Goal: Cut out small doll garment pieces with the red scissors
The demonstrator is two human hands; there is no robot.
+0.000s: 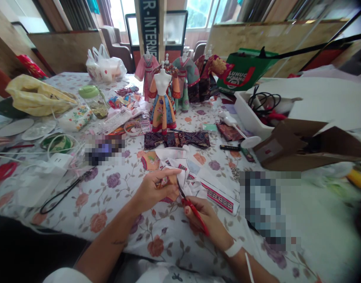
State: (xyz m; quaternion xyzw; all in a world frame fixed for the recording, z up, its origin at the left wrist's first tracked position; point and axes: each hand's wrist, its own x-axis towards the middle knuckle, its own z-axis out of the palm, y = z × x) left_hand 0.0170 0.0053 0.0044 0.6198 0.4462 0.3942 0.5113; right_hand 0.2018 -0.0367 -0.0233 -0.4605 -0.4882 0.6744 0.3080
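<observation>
Near the middle of the table, my left hand (pixel 152 188) pinches a small piece of orange patterned fabric (pixel 171 188). My right hand (pixel 206 218) grips red-handled scissors (pixel 199 218), their dark blades pointing up and left to the fabric's edge. Whether the blades are closed on the cloth I cannot tell. Just beyond my hands lie white fabric scraps and a strip with a red and black woven pattern (pixel 220 198). Another orange embroidered piece (pixel 151 161) rests flat to the left of them. A folded dark paisley cloth (pixel 195 140) lies farther back.
A small mannequin (pixel 162 84) in an orange and blue skirt stands behind the cloth, with several dressed mannequins behind it. On the right are a cardboard box (pixel 289 147), a white bin (pixel 242 108) and a green bag (pixel 242 70). A jar (pixel 94 102) and a power strip (pixel 46 179) are left.
</observation>
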